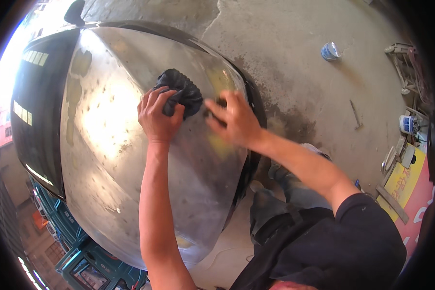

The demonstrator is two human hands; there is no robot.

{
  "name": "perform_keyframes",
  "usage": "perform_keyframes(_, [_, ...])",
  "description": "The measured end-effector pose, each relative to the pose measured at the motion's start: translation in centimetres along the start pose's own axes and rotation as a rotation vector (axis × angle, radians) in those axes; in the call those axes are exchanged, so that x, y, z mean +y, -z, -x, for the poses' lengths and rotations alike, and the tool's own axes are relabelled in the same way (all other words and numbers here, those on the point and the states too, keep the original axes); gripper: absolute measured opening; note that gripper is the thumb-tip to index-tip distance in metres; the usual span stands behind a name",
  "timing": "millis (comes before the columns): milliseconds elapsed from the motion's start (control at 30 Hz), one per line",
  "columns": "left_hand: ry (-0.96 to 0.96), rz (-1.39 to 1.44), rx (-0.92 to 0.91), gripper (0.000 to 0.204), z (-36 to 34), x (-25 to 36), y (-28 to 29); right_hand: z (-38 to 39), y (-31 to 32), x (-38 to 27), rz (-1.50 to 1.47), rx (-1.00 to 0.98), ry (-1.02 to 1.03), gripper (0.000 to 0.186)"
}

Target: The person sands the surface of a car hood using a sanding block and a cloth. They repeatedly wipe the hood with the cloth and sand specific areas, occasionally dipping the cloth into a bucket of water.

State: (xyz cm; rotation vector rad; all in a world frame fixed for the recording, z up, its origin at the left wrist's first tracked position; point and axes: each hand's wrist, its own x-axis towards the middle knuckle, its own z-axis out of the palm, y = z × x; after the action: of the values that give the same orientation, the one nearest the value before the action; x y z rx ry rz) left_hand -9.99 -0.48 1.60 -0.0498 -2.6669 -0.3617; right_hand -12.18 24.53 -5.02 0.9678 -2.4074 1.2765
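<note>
A car hood, sanded to patchy grey with dark spots and yellowish areas, fills the middle of the view. On it lies a crumpled black cloth. My left hand has its fingers and thumb closed on the cloth's near left side. Just right of the cloth, close to the hood's front edge, my right hand is smeared by motion. Its fingers look bent over the hood, with a dark patch by them; whether they hold anything is not clear.
Beyond the hood is the dark windshield. Teal tool cases stand at lower left. On the concrete floor are a blue-and-white tub and a hammer-like tool. Another tub and a yellow-and-pink board sit at right.
</note>
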Motion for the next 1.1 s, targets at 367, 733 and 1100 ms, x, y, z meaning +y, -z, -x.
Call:
perform_keyframes(367, [0.028, 0.028, -0.009, 0.033, -0.1, 0.0, 0.2, 0.5, 0.4, -0.7, -0.045, 0.019, -0.015, 0.044])
perform_keyframes(733, [0.041, 0.022, -0.03, 0.036, 0.2, 0.1, 0.2, 0.5, 0.0, -1.0, 0.029, 0.029, -0.03, 0.048])
perform_keyframes(1100, [0.018, 0.005, -0.011, 0.035, 0.1, 0.0, 0.2, -1.7, -0.1, 0.8, 0.002, 0.015, -0.043, 0.044])
